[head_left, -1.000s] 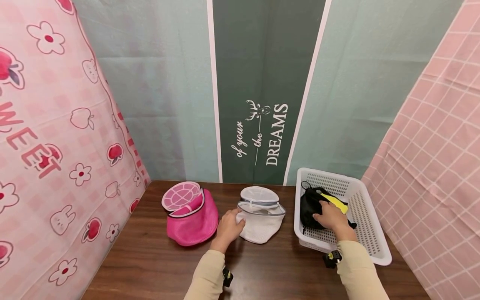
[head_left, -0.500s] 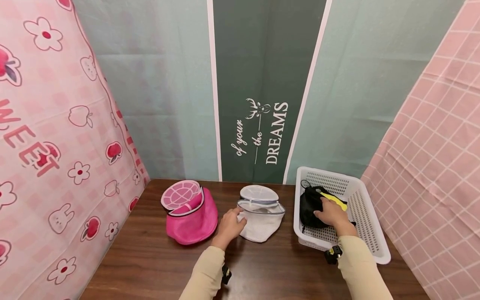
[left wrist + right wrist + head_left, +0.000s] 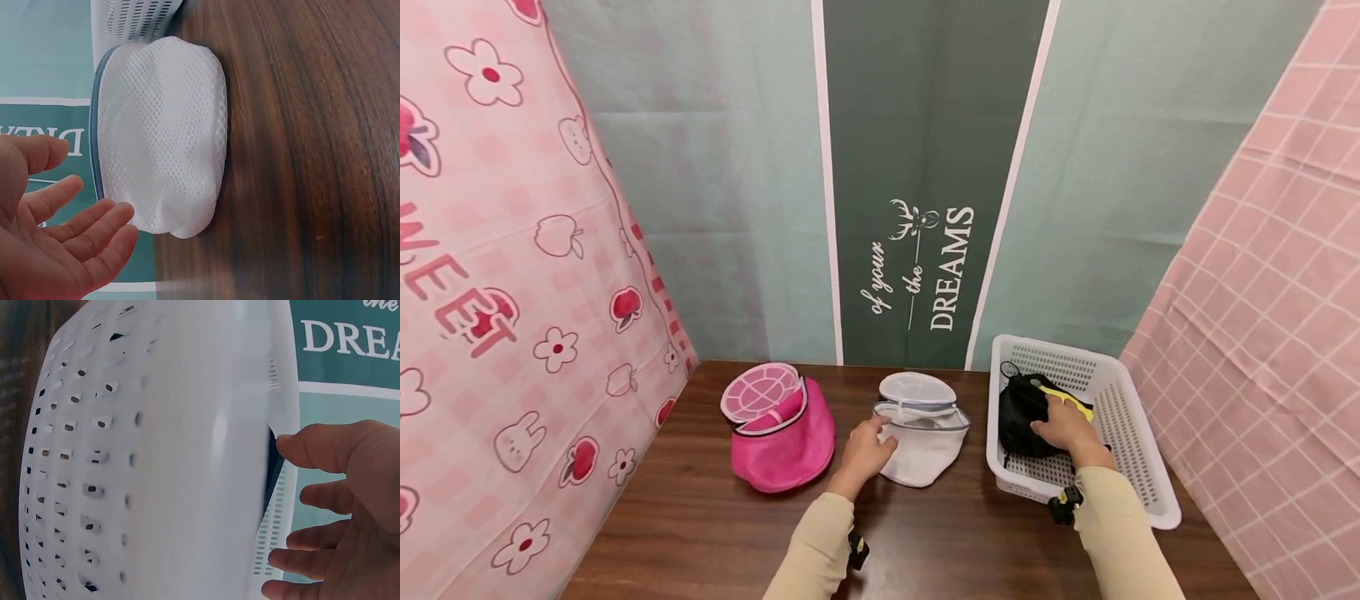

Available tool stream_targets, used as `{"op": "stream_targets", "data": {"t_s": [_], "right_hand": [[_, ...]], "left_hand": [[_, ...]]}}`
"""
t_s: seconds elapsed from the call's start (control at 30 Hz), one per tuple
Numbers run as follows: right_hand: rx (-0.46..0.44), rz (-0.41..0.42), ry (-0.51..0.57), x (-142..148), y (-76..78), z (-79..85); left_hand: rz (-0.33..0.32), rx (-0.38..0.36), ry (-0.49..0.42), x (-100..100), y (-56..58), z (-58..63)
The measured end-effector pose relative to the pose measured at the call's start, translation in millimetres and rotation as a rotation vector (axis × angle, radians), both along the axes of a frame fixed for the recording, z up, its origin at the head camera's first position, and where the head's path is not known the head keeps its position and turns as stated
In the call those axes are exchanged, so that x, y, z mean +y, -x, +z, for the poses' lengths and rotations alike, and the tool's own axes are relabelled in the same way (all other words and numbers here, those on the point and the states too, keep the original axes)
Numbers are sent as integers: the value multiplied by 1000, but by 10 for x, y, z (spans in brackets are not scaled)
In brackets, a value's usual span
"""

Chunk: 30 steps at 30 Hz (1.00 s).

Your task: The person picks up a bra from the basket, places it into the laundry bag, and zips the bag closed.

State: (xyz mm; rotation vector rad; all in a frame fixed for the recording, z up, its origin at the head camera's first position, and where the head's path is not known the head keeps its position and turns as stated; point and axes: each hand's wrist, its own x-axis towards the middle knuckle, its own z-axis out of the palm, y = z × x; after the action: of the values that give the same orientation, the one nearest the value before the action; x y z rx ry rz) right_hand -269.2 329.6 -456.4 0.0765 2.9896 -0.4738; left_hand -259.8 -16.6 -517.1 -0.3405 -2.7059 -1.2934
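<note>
My left hand [image 3: 867, 450] is beside a white mesh laundry bag [image 3: 925, 457], whose grey-edged mouth gapes. In the left wrist view the fingers of that hand [image 3: 72, 240] are loosely spread by the mesh bag, holding nothing. My right hand [image 3: 1066, 427] reaches over the rim of a white plastic basket [image 3: 1138, 412]. It is at a bundle of black cloth [image 3: 1021, 423] with a yellow piece [image 3: 1081, 407] beside it. From the right wrist, the fingers look spread and the thumb is near a sliver of dark cloth [image 3: 272, 475]; contact is hard to tell.
A pink mesh laundry bag [image 3: 786, 446] with its lid folded back stands at the left on the brown wooden table [image 3: 700, 508]. Patterned cloths hang at the back and both sides. The basket's wall fills much of the right wrist view.
The right hand has shifted slightly to the right over the black and yellow cloth, covering more of the yellow. The left hand has edged right beside the white bag. The bags stay put.
</note>
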Motion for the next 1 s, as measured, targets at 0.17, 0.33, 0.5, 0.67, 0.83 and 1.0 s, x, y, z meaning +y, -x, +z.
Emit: {"op": "stream_targets", "data": {"t_s": [0.17, 0.33, 0.5, 0.67, 0.83, 1.0], "right_hand": [[-22, 4, 12, 13, 34, -15], [-8, 5, 4, 44, 74, -49], [11, 4, -5, 84, 131, -94], [40, 14, -3, 136, 168, -115], [46, 19, 20, 168, 181, -113], [35, 24, 33, 181, 177, -94]], "left_hand": [[10, 10, -30, 42, 18, 0], [35, 9, -44, 59, 39, -6], [38, -11, -43, 58, 69, -16], [33, -12, -48, 78, 86, -11], [37, -17, -43, 91, 96, 12], [47, -31, -44, 97, 126, 30]]}}
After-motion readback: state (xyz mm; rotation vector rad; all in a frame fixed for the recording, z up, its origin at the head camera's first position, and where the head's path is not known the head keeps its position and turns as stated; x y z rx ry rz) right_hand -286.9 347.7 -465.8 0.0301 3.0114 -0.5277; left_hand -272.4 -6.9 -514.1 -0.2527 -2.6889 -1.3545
